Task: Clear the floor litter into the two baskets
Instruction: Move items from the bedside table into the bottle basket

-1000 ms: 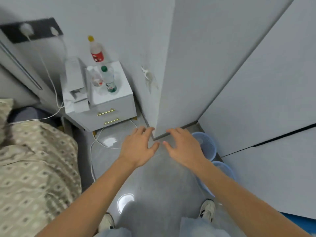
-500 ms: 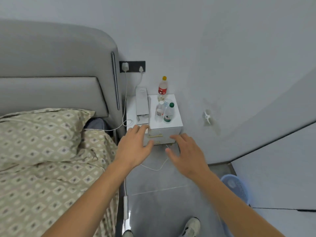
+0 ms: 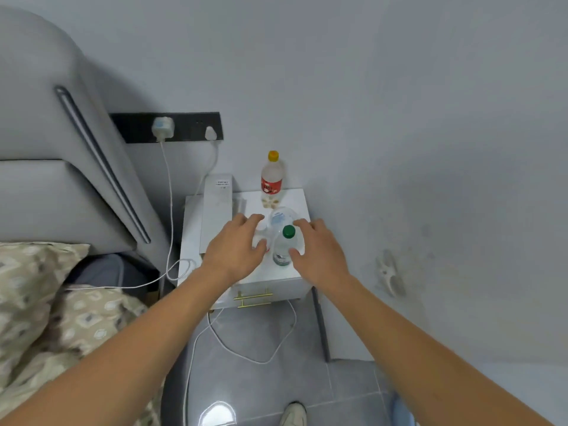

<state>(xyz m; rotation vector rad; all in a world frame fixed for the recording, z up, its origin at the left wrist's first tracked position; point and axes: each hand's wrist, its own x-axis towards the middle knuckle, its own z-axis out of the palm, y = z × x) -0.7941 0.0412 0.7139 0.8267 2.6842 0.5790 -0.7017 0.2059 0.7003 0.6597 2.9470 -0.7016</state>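
Note:
Both of my arms reach forward over a white nightstand (image 3: 295, 275). My left hand (image 3: 235, 249) and my right hand (image 3: 318, 252) hover with spread fingers on either side of a clear bottle with a green cap (image 3: 284, 245), and neither holds anything. A small clear bottle (image 3: 260, 232) is partly hidden behind my left fingers. Behind them is a clear round container (image 3: 281, 217). A bottle with a red label and yellow cap (image 3: 271, 179) stands at the back. A sliver of a blue basket (image 3: 401, 408) shows at the bottom right. No litter is visible on the floor.
A white box (image 3: 216, 210) lies on the nightstand's left side. White cables (image 3: 246, 355) run from a wall socket strip (image 3: 166, 127) down onto the grey tiled floor. A bed with a patterned cover (image 3: 46, 318) and grey headboard fills the left. My shoe (image 3: 293, 413) is below.
My view has swung up and left from the floor corner with the two blue baskets to the nightstand. Both hands now hover around the bottles on it, still holding nothing.

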